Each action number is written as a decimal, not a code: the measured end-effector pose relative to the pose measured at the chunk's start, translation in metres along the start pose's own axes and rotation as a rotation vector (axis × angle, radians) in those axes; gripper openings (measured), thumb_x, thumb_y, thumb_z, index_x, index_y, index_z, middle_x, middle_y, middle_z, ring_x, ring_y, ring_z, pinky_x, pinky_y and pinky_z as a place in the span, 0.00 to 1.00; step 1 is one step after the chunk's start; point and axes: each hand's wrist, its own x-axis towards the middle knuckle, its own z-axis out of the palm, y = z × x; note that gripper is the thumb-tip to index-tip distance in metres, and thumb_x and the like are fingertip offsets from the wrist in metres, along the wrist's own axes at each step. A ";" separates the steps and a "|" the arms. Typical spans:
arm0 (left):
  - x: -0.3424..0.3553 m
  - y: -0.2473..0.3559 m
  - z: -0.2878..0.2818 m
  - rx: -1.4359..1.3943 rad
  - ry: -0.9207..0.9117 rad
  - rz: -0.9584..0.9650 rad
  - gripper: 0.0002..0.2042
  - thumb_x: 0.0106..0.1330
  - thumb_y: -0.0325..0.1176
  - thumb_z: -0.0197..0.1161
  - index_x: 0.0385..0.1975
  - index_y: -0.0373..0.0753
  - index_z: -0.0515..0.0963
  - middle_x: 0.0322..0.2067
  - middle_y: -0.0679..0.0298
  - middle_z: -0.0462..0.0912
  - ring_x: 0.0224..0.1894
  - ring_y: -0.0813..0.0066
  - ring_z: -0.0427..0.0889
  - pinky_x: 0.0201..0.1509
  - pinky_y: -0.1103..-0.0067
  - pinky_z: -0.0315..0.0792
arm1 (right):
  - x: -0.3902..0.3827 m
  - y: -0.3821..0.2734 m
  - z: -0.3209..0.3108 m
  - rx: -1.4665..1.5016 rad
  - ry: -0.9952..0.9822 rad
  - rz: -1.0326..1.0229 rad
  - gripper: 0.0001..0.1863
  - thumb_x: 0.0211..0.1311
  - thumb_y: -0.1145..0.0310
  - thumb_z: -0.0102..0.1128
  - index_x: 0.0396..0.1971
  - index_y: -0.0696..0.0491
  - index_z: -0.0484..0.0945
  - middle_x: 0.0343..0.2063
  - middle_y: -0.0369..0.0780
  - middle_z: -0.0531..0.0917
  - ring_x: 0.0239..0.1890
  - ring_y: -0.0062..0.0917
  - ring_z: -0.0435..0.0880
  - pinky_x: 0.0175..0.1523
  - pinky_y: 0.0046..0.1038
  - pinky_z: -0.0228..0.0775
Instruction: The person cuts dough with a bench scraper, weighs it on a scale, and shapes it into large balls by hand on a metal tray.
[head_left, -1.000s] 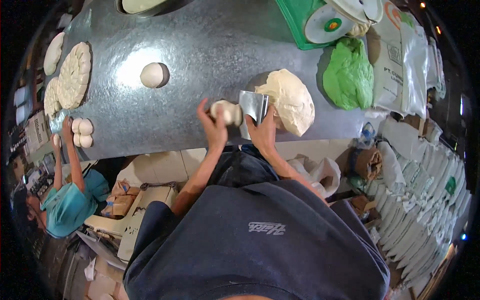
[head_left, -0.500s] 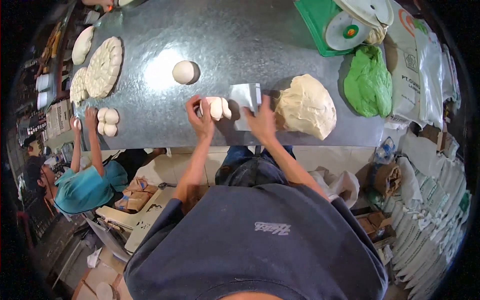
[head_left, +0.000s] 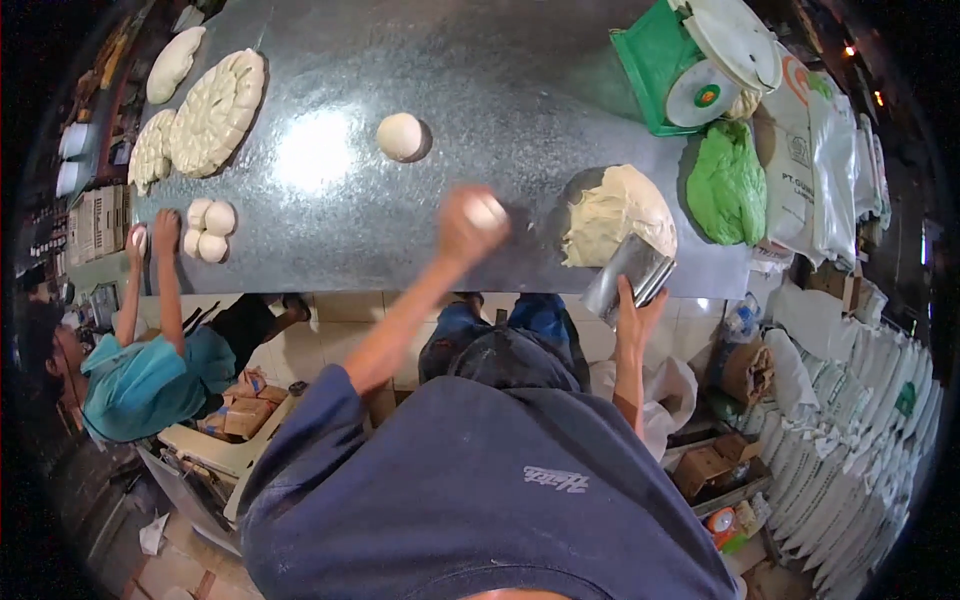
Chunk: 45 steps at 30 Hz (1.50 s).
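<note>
My left hand (head_left: 462, 238), a little blurred, is curled around a pale dough piece (head_left: 485, 211) over the middle of the table. The dough shows between the fingers and thumb. In my right hand (head_left: 638, 318) a shiny metal dough scraper (head_left: 617, 283) is gripped by its handle, tilted at the table's front edge. Its blade overlaps the near side of the large dough mass (head_left: 622, 208) in this view; whether they touch I cannot tell. A round dough ball (head_left: 401, 137) sits on the table beyond my left hand.
The metal table (head_left: 335, 235) also bears a cluster of small dough balls (head_left: 215, 218) and scored dough rounds (head_left: 218, 112) at left. A co-worker (head_left: 150, 385) handles dough there. A green scale (head_left: 650, 70), a green plastic bag (head_left: 725, 185) and white sacks (head_left: 800, 160) stand at right.
The scraper has gone from the table's middle to the right, in front of the large dough mass. My left hand has moved right and now covers much of its dough piece.
</note>
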 end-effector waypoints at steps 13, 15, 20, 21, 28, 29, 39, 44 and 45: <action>0.160 0.059 0.019 0.123 0.175 0.258 0.15 0.64 0.44 0.58 0.42 0.40 0.76 0.45 0.53 0.72 0.52 0.55 0.67 0.59 0.64 0.58 | 0.137 -0.056 0.074 -0.618 -0.190 -0.245 0.22 0.56 0.72 0.52 0.49 0.58 0.58 0.38 0.56 0.78 0.38 0.53 0.78 0.41 0.49 0.68; 0.137 0.068 0.063 -0.024 0.073 0.212 0.14 0.65 0.39 0.56 0.44 0.37 0.74 0.44 0.53 0.74 0.50 0.54 0.70 0.58 0.65 0.61 | 0.145 -0.051 0.109 -0.557 -0.123 -0.303 0.22 0.55 0.73 0.54 0.49 0.59 0.58 0.37 0.57 0.77 0.38 0.53 0.78 0.41 0.49 0.68; 0.097 0.059 0.130 -0.029 -0.258 0.041 0.14 0.65 0.32 0.54 0.49 0.38 0.73 0.42 0.52 0.73 0.49 0.53 0.72 0.55 0.66 0.64 | 0.182 -0.065 0.145 -0.262 -0.230 -0.214 0.26 0.51 0.71 0.60 0.47 0.61 0.59 0.35 0.56 0.76 0.35 0.53 0.78 0.36 0.47 0.69; 0.080 0.067 0.115 0.078 -0.408 -0.055 0.14 0.64 0.30 0.55 0.50 0.40 0.73 0.41 0.53 0.73 0.48 0.53 0.72 0.55 0.67 0.65 | 0.185 -0.057 0.132 -0.261 -0.223 -0.203 0.26 0.51 0.71 0.60 0.47 0.61 0.59 0.35 0.56 0.76 0.35 0.53 0.78 0.36 0.47 0.69; 0.058 0.070 0.100 0.133 -0.175 0.002 0.13 0.62 0.31 0.57 0.47 0.42 0.75 0.41 0.54 0.71 0.45 0.53 0.69 0.52 0.65 0.64 | 0.136 -0.040 0.118 -0.398 -0.252 -0.398 0.24 0.51 0.68 0.62 0.46 0.59 0.63 0.35 0.52 0.78 0.38 0.48 0.79 0.40 0.46 0.67; 0.063 0.069 0.106 0.050 -0.123 -0.015 0.12 0.63 0.31 0.58 0.46 0.42 0.76 0.42 0.54 0.71 0.46 0.53 0.67 0.51 0.64 0.64 | 0.136 -0.047 0.120 -0.398 -0.253 -0.397 0.24 0.51 0.68 0.62 0.46 0.59 0.63 0.35 0.52 0.78 0.38 0.48 0.79 0.40 0.46 0.67; -0.011 0.033 0.052 0.078 -0.201 -0.098 0.12 0.62 0.37 0.63 0.46 0.49 0.79 0.40 0.54 0.69 0.43 0.62 0.67 0.48 0.73 0.65 | 0.047 -0.029 0.109 -0.361 -0.146 -0.066 0.31 0.51 0.74 0.56 0.55 0.62 0.56 0.42 0.60 0.73 0.40 0.56 0.77 0.47 0.49 0.68; 0.001 0.029 0.042 -0.045 -0.067 -0.388 0.22 0.57 0.45 0.67 0.49 0.41 0.75 0.41 0.54 0.71 0.43 0.63 0.70 0.49 0.73 0.66 | 0.019 -0.008 0.183 -0.108 -0.067 -0.103 0.30 0.50 0.70 0.59 0.52 0.62 0.57 0.45 0.63 0.71 0.41 0.60 0.75 0.49 0.47 0.67; 0.004 0.021 0.036 -0.022 0.064 -0.394 0.25 0.57 0.46 0.67 0.51 0.38 0.72 0.41 0.55 0.71 0.44 0.62 0.70 0.49 0.72 0.67 | 0.019 0.001 0.193 -0.042 -0.074 -0.262 0.30 0.50 0.68 0.61 0.50 0.62 0.58 0.46 0.64 0.70 0.42 0.60 0.74 0.49 0.47 0.66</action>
